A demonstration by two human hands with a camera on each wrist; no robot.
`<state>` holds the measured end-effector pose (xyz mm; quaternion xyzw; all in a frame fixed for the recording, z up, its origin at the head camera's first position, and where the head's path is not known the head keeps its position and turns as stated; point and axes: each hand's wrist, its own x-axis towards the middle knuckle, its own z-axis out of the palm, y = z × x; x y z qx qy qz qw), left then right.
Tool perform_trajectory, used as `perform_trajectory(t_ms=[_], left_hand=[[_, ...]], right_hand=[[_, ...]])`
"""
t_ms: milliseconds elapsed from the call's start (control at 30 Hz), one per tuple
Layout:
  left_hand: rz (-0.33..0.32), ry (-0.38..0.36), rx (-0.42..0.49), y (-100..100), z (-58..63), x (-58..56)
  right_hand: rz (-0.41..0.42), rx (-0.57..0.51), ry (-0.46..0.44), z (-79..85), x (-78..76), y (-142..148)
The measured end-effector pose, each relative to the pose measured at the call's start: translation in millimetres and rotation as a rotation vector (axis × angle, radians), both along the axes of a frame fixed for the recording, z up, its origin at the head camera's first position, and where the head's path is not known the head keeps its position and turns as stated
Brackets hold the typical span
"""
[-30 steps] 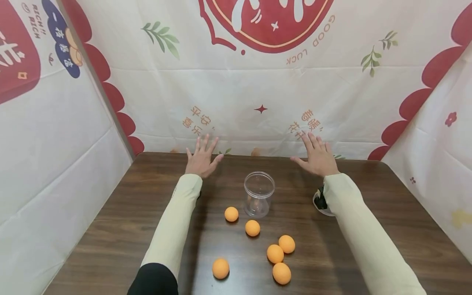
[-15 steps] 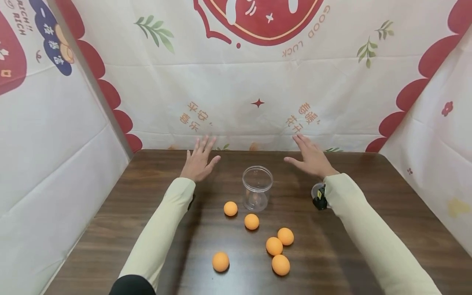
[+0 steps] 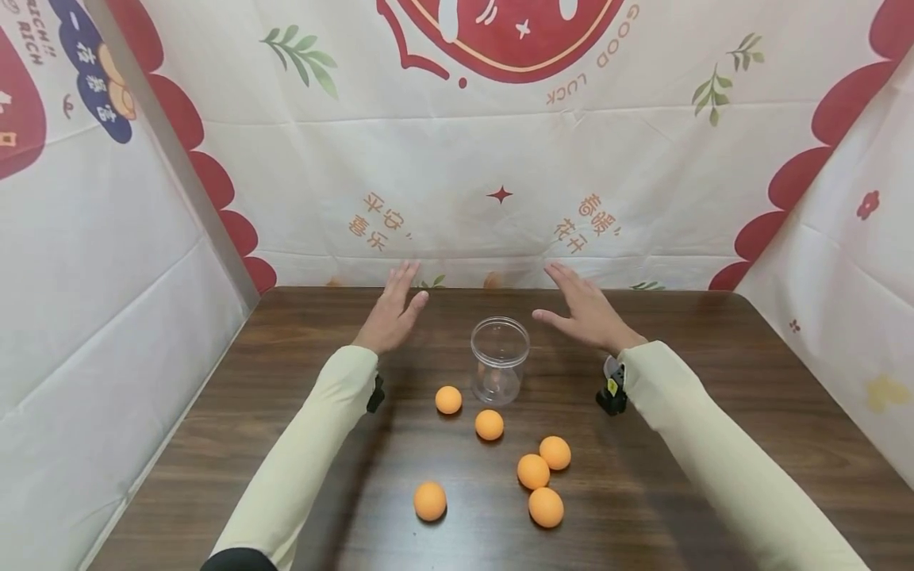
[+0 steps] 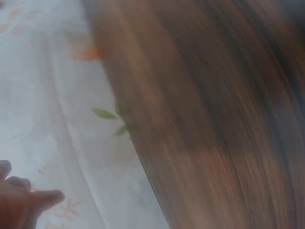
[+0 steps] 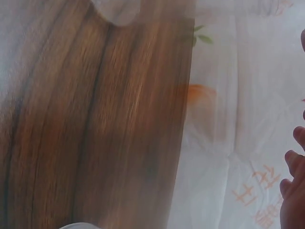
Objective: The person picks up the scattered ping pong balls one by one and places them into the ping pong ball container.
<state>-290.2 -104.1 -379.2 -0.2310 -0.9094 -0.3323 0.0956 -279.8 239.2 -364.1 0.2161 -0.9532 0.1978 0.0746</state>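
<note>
A clear, open-topped plastic jar (image 3: 500, 388) stands upright on the brown wooden table (image 3: 300, 349), between my hands. Left of it, my left hand (image 3: 389, 317) hovers near the table's far edge, fingers extended and thumb apart. My right hand (image 3: 589, 317) mirrors it on the other side, also holding nothing. Orange ping-pong balls lie in front of the jar: one ball (image 3: 448, 400) near its base, another ball (image 3: 489, 425) just nearer, and a lone ball (image 3: 430, 501) at the front left. To the right, several balls (image 3: 533, 471) sit clustered.
A round clear lid-like disc (image 3: 611, 366) lies partly hidden beside my right wrist. White printed cloth (image 3: 457, 159) hangs behind the table's far edge, and similar cloth (image 3: 128, 317) closes in both sides. Black wrist cameras (image 3: 612, 394) hang under the sleeves.
Both hands have turned from palms down with spread fingers toward palms facing each other. The right hand has shifted left, closer to the jar. Balls and jar stay put; the head view has tilted slightly.
</note>
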Motion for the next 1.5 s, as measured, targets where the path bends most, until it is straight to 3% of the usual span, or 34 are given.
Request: perform_trajectory(t_ms=[67,167,300,467,733,1233,1500], left_hand=[[-0.025,-0.033,0.059,1.5,2.4,2.9],[-0.066,-0.052,0.073,4.2,6.0,7.7],[-0.120,-0.090,0.039,7.2,7.7,12.4],[-0.179,-0.222,-0.024,10.7,9.4,17.5],[-0.220,-0.344,-0.106,13.8,9.7,25.6],[-0.293,-0.378,-0.182,11.3,-4.6,32.6],[-0.304,-0.383,-0.202,11.2,-10.5,34.9]], right_hand=[[0.004,-0.006,-0.002,0.0,2.4,-2.2],[0.022,-0.021,-0.003,0.8,6.1,-4.6],[0.071,-0.020,-0.014,2.2,12.0,-7.0],[0.122,-0.028,-0.056,0.3,21.3,-12.8],[0.177,-0.051,-0.097,-5.0,31.6,-24.0],[0.186,-0.207,-0.198,-22.9,39.8,-38.7],[0.135,-0.317,-0.239,-30.7,42.3,-45.5]])
